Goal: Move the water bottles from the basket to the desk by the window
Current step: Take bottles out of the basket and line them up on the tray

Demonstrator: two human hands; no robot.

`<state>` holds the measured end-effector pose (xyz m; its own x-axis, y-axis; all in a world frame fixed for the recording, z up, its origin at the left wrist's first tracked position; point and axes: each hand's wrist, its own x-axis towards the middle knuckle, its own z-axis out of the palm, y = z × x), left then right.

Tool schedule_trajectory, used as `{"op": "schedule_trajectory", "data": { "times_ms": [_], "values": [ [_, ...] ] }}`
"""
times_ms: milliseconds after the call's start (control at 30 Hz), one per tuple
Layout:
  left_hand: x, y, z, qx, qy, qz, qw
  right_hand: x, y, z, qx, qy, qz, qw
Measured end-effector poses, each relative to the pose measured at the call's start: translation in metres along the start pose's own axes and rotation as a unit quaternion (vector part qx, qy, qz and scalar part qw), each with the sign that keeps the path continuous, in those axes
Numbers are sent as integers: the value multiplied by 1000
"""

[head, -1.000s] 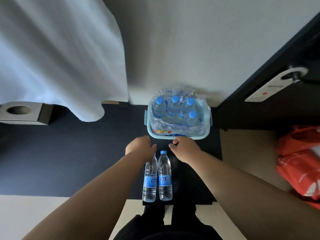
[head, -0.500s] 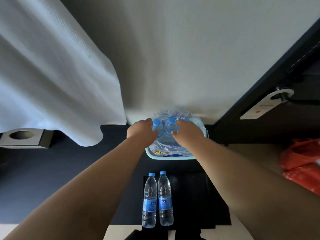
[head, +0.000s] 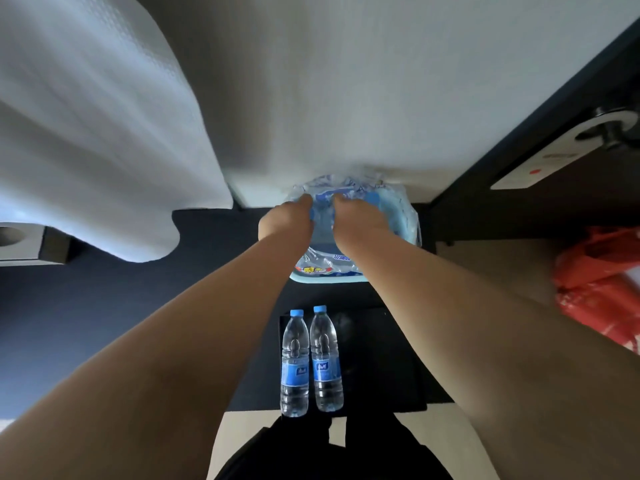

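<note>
Your left hand and right hand inside basket | fingers hidden, grip untellable | risk: shrink-wrap may snag water bottles, tipping basket.

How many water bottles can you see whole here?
2: the left bottle and the right bottle stand side by side before the basket. More may be hidden inside it.

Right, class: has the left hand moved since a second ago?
Yes. The left hand went forward, from over the two standing bottles, past the near rim of the basket, onto the wrapped bottles inside.
</note>
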<state>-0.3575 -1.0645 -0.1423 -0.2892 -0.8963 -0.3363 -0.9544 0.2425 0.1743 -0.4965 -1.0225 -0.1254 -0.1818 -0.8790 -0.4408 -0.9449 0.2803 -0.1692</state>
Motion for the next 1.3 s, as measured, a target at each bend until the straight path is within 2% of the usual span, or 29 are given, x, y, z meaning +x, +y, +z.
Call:
{"op": "schedule_trajectory", "data": {
  "times_ms": [100,200,433,600,867,1100,1300],
  "values": [
    [-8,0,-2,-15,-13,5,1000,-9,2,11,-16,-1,-21,1000],
    [-14,0,-12,-53,-6,4,999,-17,6,8,19,38,-26,999],
    [-54,5,-61,-151,55,15,987,-67,8,-32,121,122,-80,982],
    [-90,7,-97,-212,116,53,969,-114,3,-83,176,223,-116,952],
    [-128,18,-142,-228,163,95,955,-166,4,-130,202,268,-124,934],
    [-158,35,-129,-212,145,81,963,-187,27,-121,199,232,-138,942],
    [-170,56,-75,-194,64,34,978,-187,60,-78,184,144,-124,964]
  ]
}}
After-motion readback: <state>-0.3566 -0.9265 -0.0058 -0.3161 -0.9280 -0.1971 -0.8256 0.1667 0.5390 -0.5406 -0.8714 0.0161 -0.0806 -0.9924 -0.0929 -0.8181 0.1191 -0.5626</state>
